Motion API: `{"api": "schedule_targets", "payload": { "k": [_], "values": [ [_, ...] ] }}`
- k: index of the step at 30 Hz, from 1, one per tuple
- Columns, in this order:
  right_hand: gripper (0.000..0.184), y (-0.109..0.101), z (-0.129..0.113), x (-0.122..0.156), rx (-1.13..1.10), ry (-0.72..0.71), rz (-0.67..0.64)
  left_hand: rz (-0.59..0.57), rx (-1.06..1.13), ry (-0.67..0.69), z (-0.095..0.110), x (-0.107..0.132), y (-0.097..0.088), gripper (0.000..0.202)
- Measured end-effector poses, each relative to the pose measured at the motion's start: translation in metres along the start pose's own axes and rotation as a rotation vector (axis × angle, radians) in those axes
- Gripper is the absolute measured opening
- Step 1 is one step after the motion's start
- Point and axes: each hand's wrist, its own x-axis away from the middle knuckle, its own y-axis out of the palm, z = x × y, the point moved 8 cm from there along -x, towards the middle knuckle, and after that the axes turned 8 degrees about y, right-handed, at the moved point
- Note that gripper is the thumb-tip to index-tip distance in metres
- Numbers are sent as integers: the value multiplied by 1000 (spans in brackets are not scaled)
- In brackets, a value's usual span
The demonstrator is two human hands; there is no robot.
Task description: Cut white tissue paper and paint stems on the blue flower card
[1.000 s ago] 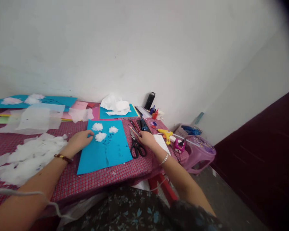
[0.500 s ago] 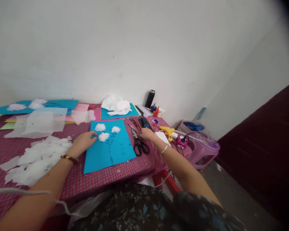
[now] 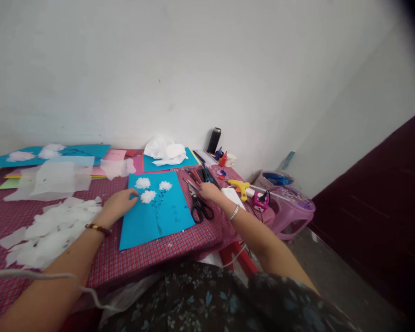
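My left hand [image 3: 121, 203] rests at the left edge of a blue card [image 3: 169, 207], its thumb and fingers apart with nothing between them. Several fluffy white paper flowers [image 3: 148, 197] sit on the upper part of the card, above a drawn dark-blue stem with small leaves. To the right of the card, my right hand [image 3: 210, 191] is closed on a thin pencil-like stick [image 3: 192, 184] that points up and left. Black-handled scissors [image 3: 201, 210] lie just below that hand, beside the card.
Cut white paper pieces [image 3: 55, 226] are heaped at left. Behind lie another blue sheet [image 3: 86, 151] and crumpled white paper [image 3: 169, 152]. A yellow glue gun [image 3: 241, 186], purple power socket [image 3: 261, 201] and black flask [image 3: 214, 140] are at right, near a purple stool [image 3: 293, 214].
The view has shifted very slightly. My right hand stays beside the scissors with the stick, and my left hand remains at the card's left edge.
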Motion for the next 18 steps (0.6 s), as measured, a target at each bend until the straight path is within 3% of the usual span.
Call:
{"api": "schedule_targets", "payload": {
  "k": [10, 18],
  "values": [
    [38, 12, 2, -3, -205, 47, 63, -10, -7, 15, 1, -1, 1, 40],
    [33, -13, 21, 9, -736, -41, 157, 24, 42, 32, 0, -2, -5, 39]
  ]
}}
